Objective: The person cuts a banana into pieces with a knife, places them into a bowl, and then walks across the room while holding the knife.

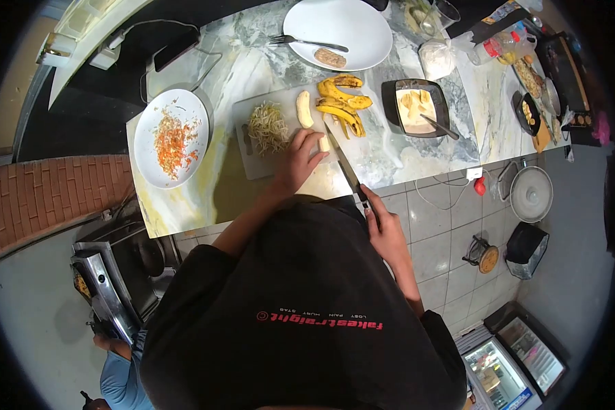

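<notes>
Overhead view of a person at a marble table. The left hand rests on a pale cutting board, fingers curled over a short piece of peeled banana and pressing it down. The right hand, at about 4 o'clock from the left, is closed around the handle of a knife, whose blade runs up toward 11 o'clock and meets the banana piece beside the left fingertips. On the board at 12 o'clock from the left hand lies a longer peeled banana half; at 10 o'clock, a heap of pale shredded strands; at 1 o'clock, a pile of yellow banana peels. At 9 o'clock, off the board, stands a white plate of orange shreds. At 12 o'clock, farther back, a white plate carries a fork and a brown patty. At 2 o'clock a dark square dish holds pale batter with a utensil.
</notes>
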Demonstrator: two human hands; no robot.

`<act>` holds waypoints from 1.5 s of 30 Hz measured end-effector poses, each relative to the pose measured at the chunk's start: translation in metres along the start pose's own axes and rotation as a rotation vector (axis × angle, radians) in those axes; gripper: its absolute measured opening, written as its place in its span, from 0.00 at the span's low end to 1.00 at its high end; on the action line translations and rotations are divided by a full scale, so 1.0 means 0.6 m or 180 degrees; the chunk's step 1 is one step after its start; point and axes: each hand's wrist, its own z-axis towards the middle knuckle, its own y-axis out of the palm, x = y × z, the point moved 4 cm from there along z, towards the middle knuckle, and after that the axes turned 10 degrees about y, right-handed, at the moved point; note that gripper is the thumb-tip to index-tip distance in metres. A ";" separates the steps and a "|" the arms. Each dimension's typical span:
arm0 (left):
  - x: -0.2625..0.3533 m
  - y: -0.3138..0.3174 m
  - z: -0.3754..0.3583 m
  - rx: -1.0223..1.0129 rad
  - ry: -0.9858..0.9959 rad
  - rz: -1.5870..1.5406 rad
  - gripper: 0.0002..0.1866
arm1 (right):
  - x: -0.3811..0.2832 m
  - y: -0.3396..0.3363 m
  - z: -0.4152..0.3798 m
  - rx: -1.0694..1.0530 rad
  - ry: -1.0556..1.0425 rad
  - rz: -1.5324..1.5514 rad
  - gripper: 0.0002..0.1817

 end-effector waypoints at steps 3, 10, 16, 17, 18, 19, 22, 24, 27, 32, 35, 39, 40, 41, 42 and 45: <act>0.003 0.005 0.000 0.0139 -0.0127 -0.0038 0.24 | -0.001 0.000 -0.003 -0.0020 0.0164 -0.0063 0.27; 0.004 -0.014 -0.009 0.0124 -0.0165 -0.0302 0.23 | -0.007 -0.002 -0.013 0.0098 -0.0093 -0.0050 0.28; -0.001 -0.016 -0.011 0.0143 -0.0351 -0.0442 0.22 | -0.008 0.012 -0.013 0.0100 -0.0132 -0.0087 0.28; -0.002 -0.015 -0.010 0.0151 -0.0352 -0.0438 0.22 | -0.009 0.013 -0.014 0.0188 -0.0272 -0.0007 0.28; -0.001 -0.013 -0.008 0.0197 -0.0197 -0.0317 0.21 | -0.009 0.015 -0.013 0.0185 -0.0276 -0.0009 0.28; 0.002 -0.012 -0.006 0.0241 -0.0042 -0.0194 0.21 | -0.007 0.016 -0.012 0.0189 -0.0197 -0.0006 0.28; 0.005 -0.005 0.003 0.0235 0.0017 -0.0117 0.21 | -0.010 0.018 -0.010 0.0148 -0.0032 -0.0015 0.28; 0.012 0.000 0.012 0.0282 0.0043 -0.0050 0.21 | -0.006 0.021 -0.009 0.0116 0.0056 -0.0028 0.28; 0.013 0.003 0.020 0.0340 0.0058 0.0000 0.22 | -0.002 0.025 -0.009 0.0269 -0.0109 0.0069 0.28; 0.007 0.010 0.025 0.0281 0.0073 0.0004 0.22 | 0.008 0.025 -0.003 0.0286 0.0092 0.0083 0.28; 0.015 0.008 0.031 0.0292 0.0126 0.0081 0.22 | 0.005 0.025 -0.002 0.0172 0.0148 0.0156 0.27; 0.020 0.010 0.035 0.0326 0.0223 0.0255 0.22 | 0.013 0.028 0.001 -0.0060 0.0127 0.0467 0.26; 0.020 0.008 0.035 0.0337 0.0186 0.0254 0.22 | 0.015 0.028 0.001 -0.0062 0.0131 0.0472 0.26; 0.013 0.009 0.030 0.0329 0.0148 0.0211 0.22 | 0.016 0.028 0.002 -0.0064 0.0131 0.0440 0.26; 0.011 0.006 0.027 0.0319 0.0154 0.0221 0.22 | 0.017 0.029 0.003 -0.0066 0.0130 0.0412 0.26; -0.001 0.003 0.018 0.0138 -0.0046 -0.0155 0.22 | 0.007 0.025 0.006 -0.0130 0.0271 0.0423 0.27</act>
